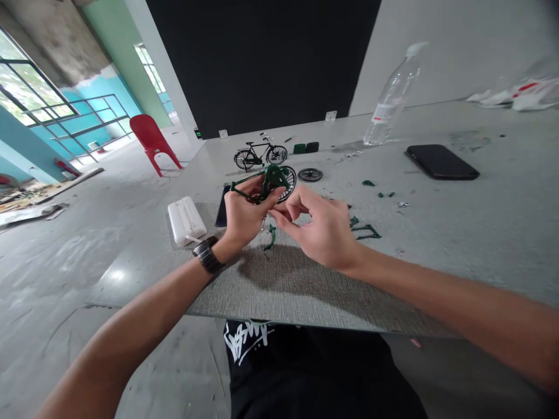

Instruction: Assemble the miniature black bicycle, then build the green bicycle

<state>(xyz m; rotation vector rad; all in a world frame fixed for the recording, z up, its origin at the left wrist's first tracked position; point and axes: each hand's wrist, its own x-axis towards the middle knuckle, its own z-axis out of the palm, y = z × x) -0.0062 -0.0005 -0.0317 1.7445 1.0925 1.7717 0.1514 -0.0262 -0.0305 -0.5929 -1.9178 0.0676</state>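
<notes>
A green model bicycle frame (271, 174) with a black spoked wheel (288, 181) on it is gripped by my left hand (248, 214), its fingers wrapped round the frame. Close by on the right, my right hand (325, 227) is closed, thumb and forefinger pinched near the wheel's lower edge; whatever sits between the fingertips is too small to make out. Below the hands lies a curved green part (271, 237) on the table. Partly behind my right hand are more green frame pieces (367, 231).
A finished-looking black model bicycle (261, 153) stands behind, near a loose wheel (310, 174). Around lie a white power bank (187, 220), a black phone (442, 162), a clear bottle (395, 96) and small green bits (368, 183). The table's front edge (279, 325) runs before my lap.
</notes>
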